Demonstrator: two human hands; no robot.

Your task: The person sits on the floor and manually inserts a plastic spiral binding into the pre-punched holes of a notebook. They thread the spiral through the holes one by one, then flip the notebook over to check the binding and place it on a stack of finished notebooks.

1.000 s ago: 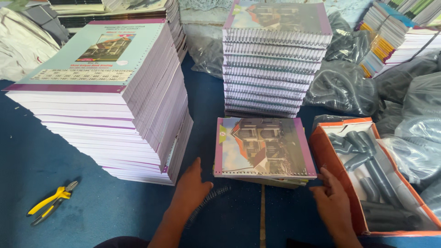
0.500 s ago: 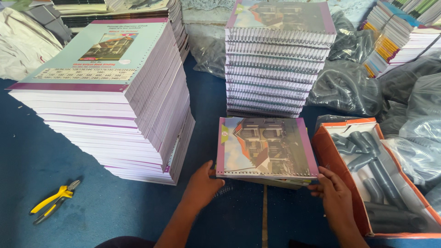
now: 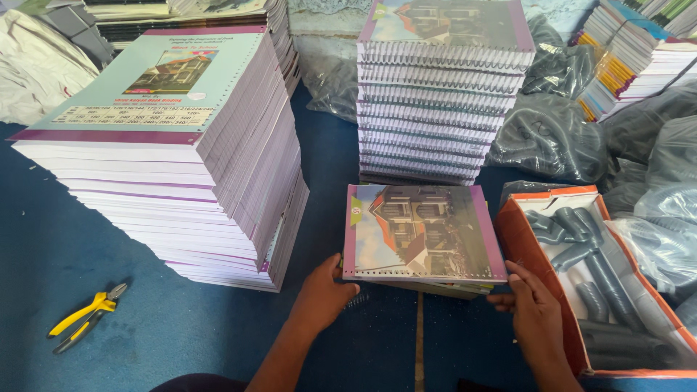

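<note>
A notebook [image 3: 422, 231] with a house picture and purple-edged cover lies in front of me on the blue surface, its punched edge toward me. My left hand [image 3: 324, 296] grips its near left corner. My right hand [image 3: 534, 308] pinches its near right corner. A dark spiral coil [image 3: 356, 298] shows just under the near edge by my left hand. A thin board or second book sits beneath the notebook.
A tall stack of unbound notebooks [image 3: 181, 152] stands at left. A stack of spiral-bound notebooks [image 3: 439, 94] rises behind. An orange box [image 3: 515, 243] of grey coils sits at right. Yellow-handled pliers [image 3: 83, 317] lie at lower left. Plastic bags [image 3: 646, 181] crowd the right.
Both hands moved forward from the blue surface and took hold of the notebook's near corners. The notebook's near edge has lifted slightly.
</note>
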